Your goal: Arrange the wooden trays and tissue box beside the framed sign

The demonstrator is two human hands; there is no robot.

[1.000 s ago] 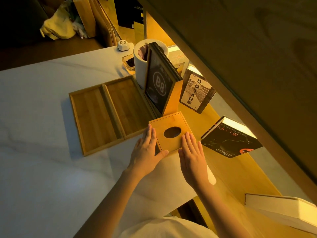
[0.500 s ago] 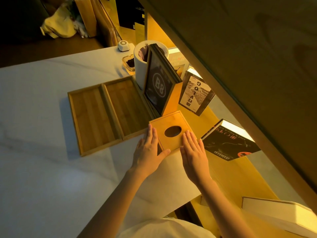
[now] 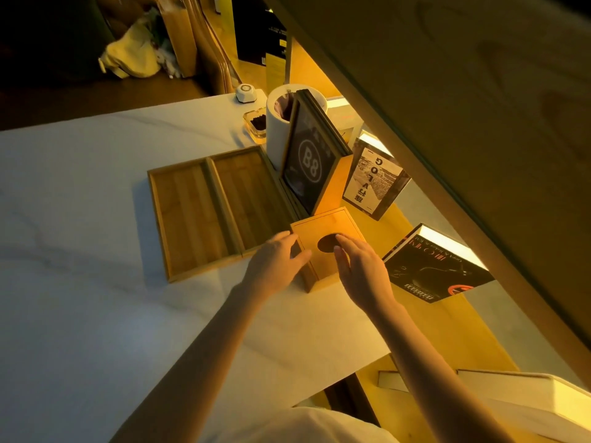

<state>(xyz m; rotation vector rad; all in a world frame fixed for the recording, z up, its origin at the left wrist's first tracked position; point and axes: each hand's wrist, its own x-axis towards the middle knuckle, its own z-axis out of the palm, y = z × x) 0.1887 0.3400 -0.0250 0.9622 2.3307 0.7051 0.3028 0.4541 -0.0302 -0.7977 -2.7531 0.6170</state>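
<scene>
Two shallow wooden trays lie side by side on the white table, the left tray point(image 3: 188, 219) touching the right tray point(image 3: 252, 199). The right one reaches the base of the upright black framed sign point(image 3: 308, 164) marked B8. A wooden tissue box point(image 3: 339, 223) with an oval hole in its top stands just in front of the sign, against the right tray's near corner. My left hand point(image 3: 275, 260) holds the box's left near corner, fingers on the side and thumb on the near face. My right hand point(image 3: 361, 270) is spread over the box top, fingertips at the hole.
A white cylinder point(image 3: 275, 132), a glass ashtray point(image 3: 256, 123) and a small white call button point(image 3: 245, 92) stand behind the sign. Books point(image 3: 374, 183) point(image 3: 438, 266) lean on the yellow shelf to the right under a low wooden overhang. A white box point(image 3: 527, 398) sits lower right.
My right hand has moved from the box's near side up over its top to the hole. My left hand has slid round onto the left near corner. Trays unchanged.
</scene>
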